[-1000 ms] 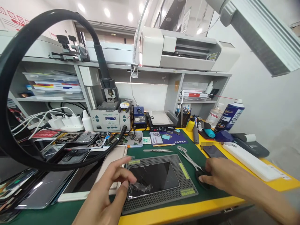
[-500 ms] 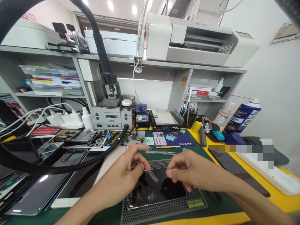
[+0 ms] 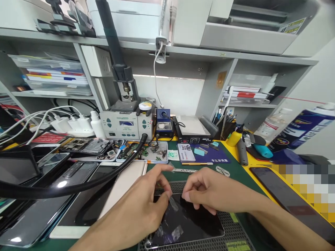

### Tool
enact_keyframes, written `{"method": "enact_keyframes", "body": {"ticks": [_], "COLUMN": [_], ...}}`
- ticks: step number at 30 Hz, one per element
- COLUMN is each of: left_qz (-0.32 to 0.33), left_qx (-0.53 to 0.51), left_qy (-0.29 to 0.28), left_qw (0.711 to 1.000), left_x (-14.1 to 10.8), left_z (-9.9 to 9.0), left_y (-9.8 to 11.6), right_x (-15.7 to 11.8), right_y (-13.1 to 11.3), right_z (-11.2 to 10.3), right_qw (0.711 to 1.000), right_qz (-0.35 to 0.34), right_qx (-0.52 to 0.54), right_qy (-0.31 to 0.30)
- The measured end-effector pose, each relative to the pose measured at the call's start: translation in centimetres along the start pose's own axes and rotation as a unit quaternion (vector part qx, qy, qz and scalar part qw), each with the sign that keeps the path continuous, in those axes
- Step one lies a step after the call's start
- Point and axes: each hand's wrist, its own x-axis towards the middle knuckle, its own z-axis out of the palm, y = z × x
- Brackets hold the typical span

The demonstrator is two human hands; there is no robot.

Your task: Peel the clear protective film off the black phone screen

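Observation:
A black phone screen [image 3: 191, 223] lies flat on a perforated grey mat [image 3: 235, 230] near the table's front edge, with bits of clear film stuck on its near end. My left hand [image 3: 146, 205] and my right hand [image 3: 206, 190] meet above its far end. Both pinch a small strip of clear tape [image 3: 173, 204] between thumb and fingertips, the strip just over the glass.
Several phones and a tablet [image 3: 78, 195] lie at the left under a black hose [image 3: 65, 188]. A soldering station [image 3: 127, 125], parts tray [image 3: 146, 153], tweezers [image 3: 185, 170] and purple card [image 3: 206, 157] sit behind. A dark phone [image 3: 285, 198] and spray can [image 3: 300, 129] are right.
The view has dropped and moved closer to the bench. My right hand came from the scissors at the right to the screen; both hands now pinch the tape strip closer together.

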Motion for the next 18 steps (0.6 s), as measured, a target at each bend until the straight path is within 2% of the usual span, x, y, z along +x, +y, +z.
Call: {"method": "enact_keyframes", "body": {"ticks": [12,18], "left_qz": [-0.043,-0.054], "left_qx": [-0.019,-0.025], "left_qy": [-0.006,0.019], "left_qw": [0.999,0.998], "left_x": [0.4,0.3], "left_z": [0.4,0.6], "left_y": [1.1,1.2], "right_x": [-1.0,-1.3], "right_y": [0.6,1.0], "right_z": [0.4,0.7], "right_qw": [0.999,0.999], "right_qz": [0.004,0.003], "right_qx": [0.006,0.005], "right_qy": [0.041,0.053]}}
